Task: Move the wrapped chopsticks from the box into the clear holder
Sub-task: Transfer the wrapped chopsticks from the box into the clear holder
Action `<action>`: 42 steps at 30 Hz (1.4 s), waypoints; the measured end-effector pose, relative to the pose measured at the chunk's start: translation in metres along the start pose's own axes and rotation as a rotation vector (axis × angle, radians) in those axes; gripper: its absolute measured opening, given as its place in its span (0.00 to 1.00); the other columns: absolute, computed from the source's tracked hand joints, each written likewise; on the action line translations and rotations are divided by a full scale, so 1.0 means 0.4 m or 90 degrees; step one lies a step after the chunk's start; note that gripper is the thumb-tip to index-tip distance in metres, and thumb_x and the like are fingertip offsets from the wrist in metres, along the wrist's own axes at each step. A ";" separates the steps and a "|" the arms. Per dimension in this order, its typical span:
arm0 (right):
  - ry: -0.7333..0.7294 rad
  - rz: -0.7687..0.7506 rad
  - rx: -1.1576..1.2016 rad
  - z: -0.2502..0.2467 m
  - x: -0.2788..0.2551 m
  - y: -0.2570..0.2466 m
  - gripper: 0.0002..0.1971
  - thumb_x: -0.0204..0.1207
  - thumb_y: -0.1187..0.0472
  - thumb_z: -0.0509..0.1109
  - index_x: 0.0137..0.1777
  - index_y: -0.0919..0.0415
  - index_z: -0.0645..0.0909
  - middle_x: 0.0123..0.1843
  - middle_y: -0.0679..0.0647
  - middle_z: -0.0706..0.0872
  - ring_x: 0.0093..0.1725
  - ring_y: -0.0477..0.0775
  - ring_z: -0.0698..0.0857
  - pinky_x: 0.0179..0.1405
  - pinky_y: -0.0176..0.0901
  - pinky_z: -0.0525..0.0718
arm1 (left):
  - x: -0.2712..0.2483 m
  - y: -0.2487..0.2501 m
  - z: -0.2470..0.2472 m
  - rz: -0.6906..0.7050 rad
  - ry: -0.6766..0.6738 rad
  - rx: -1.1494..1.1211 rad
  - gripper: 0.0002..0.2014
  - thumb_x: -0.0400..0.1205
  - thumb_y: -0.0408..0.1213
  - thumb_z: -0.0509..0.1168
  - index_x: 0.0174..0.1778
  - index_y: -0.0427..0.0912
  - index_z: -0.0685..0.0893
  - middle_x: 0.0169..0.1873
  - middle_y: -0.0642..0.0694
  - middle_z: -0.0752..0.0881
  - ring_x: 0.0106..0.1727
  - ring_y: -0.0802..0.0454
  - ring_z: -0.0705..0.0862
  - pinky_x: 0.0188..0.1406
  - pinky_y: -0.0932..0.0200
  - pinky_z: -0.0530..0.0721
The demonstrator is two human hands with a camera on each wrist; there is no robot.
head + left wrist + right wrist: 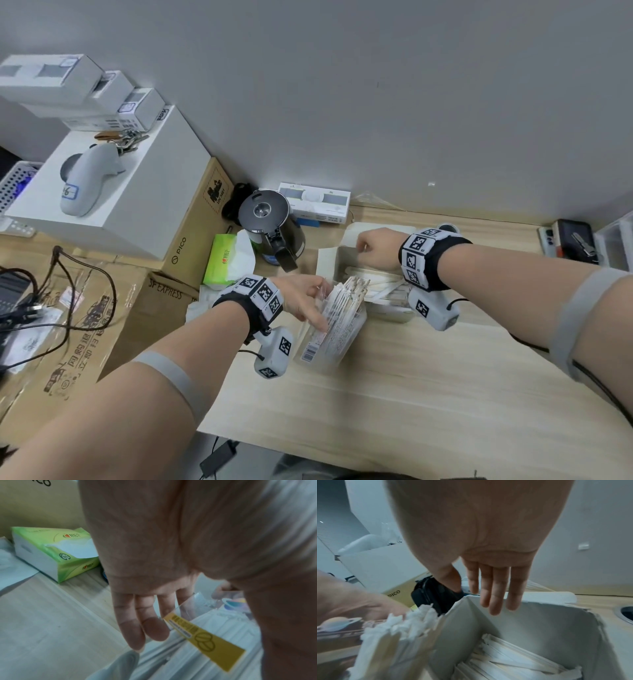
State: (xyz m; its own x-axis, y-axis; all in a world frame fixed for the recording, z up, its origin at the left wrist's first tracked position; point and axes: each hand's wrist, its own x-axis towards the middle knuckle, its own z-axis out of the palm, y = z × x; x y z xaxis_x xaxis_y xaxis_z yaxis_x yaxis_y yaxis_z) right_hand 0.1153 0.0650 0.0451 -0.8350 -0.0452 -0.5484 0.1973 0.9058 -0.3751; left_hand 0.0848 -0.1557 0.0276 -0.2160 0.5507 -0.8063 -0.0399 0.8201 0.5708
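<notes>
Mid-transfer: left hand steadies holder, right hand back at the box.
Tabletop [428,370] → box [329,260] → clear holder [342,349] → wrapped chopsticks [352,291]. Holder leans against the left hand [301,298] fingers [135,616], which lie straight along its wall, probably bracing it. Right hand [376,248] hovers over the box's far wall; right wrist view shows fingers [494,588] straight, holding nothing, more chopsticks loose below them. Head view hides that.

Right hand [375,248] fingertips hidden behind its knuckles in the head view. Clear holder [187,601] blurred in the left wrist view; its label [205,642] print unreadable. Box [539,615] cut off below.
</notes>
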 end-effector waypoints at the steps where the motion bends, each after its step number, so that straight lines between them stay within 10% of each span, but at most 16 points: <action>1: -0.012 0.014 -0.037 0.008 0.009 0.010 0.18 0.79 0.57 0.64 0.66 0.61 0.80 0.64 0.58 0.85 0.62 0.61 0.84 0.63 0.51 0.83 | 0.003 -0.011 0.001 0.002 0.001 0.003 0.32 0.72 0.29 0.82 0.68 0.48 0.77 0.61 0.51 0.85 0.71 0.44 0.84 0.73 0.41 0.84; 6: -0.141 0.028 -0.219 0.082 0.070 0.037 0.21 0.74 0.60 0.72 0.65 0.70 0.82 0.60 0.65 0.89 0.59 0.64 0.88 0.48 0.51 0.87 | 0.036 -0.068 -0.006 0.031 -0.011 -0.044 0.36 0.61 0.36 0.85 0.65 0.50 0.80 0.63 0.47 0.86 0.52 0.54 0.91 0.64 0.43 0.89; 10: -0.218 0.060 -0.264 0.146 0.097 0.036 0.15 0.74 0.55 0.76 0.34 0.63 0.76 0.31 0.54 0.79 0.35 0.57 0.82 0.36 0.43 0.78 | 0.048 -0.087 -0.014 0.048 -0.027 -0.052 0.39 0.62 0.35 0.85 0.69 0.47 0.79 0.65 0.44 0.85 0.47 0.58 0.91 0.51 0.57 0.88; 14: -0.160 0.055 -0.307 0.203 0.131 0.054 0.29 0.66 0.52 0.82 0.62 0.66 0.76 0.52 0.60 0.85 0.47 0.60 0.89 0.39 0.45 0.83 | 0.068 -0.113 -0.022 0.052 -0.041 -0.071 0.38 0.60 0.37 0.86 0.67 0.45 0.80 0.65 0.42 0.86 0.56 0.51 0.91 0.57 0.53 0.87; 19: -0.114 0.055 -0.353 0.232 0.131 0.056 0.37 0.69 0.60 0.81 0.74 0.69 0.66 0.68 0.63 0.78 0.66 0.63 0.82 0.57 0.53 0.83 | 0.087 -0.128 -0.028 0.055 -0.056 -0.085 0.40 0.62 0.34 0.85 0.70 0.36 0.76 0.62 0.45 0.87 0.50 0.55 0.91 0.50 0.62 0.87; 31: -0.077 0.056 -0.405 0.251 0.135 0.070 0.26 0.73 0.64 0.73 0.71 0.67 0.73 0.68 0.62 0.73 0.66 0.61 0.77 0.59 0.54 0.86 | 0.119 -0.145 -0.044 0.059 -0.093 -0.097 0.40 0.57 0.41 0.91 0.60 0.40 0.76 0.60 0.47 0.88 0.53 0.36 0.85 0.68 0.24 0.81; 35: -0.098 0.066 -0.394 0.248 0.143 0.070 0.28 0.72 0.64 0.75 0.71 0.66 0.72 0.68 0.61 0.75 0.66 0.61 0.79 0.59 0.56 0.86 | 0.114 -0.138 -0.046 0.060 -0.095 -0.083 0.40 0.53 0.48 0.92 0.57 0.45 0.79 0.64 0.42 0.88 0.55 0.23 0.87 0.69 0.21 0.79; 42: -0.117 0.076 -0.401 0.248 0.152 0.073 0.33 0.68 0.59 0.80 0.71 0.66 0.71 0.65 0.63 0.79 0.63 0.63 0.82 0.57 0.57 0.86 | 0.107 -0.134 -0.038 0.061 -0.086 -0.089 0.32 0.58 0.41 0.90 0.52 0.51 0.80 0.66 0.36 0.86 0.56 0.28 0.87 0.67 0.19 0.79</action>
State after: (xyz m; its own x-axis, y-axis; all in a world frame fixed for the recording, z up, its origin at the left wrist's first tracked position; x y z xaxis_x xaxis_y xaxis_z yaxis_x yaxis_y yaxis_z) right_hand 0.1212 0.0470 -0.0732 -0.7135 0.0493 -0.6989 -0.1019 0.9796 0.1731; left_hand 0.0628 -0.1786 -0.0351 -0.0929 0.6485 -0.7555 -0.1629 0.7386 0.6541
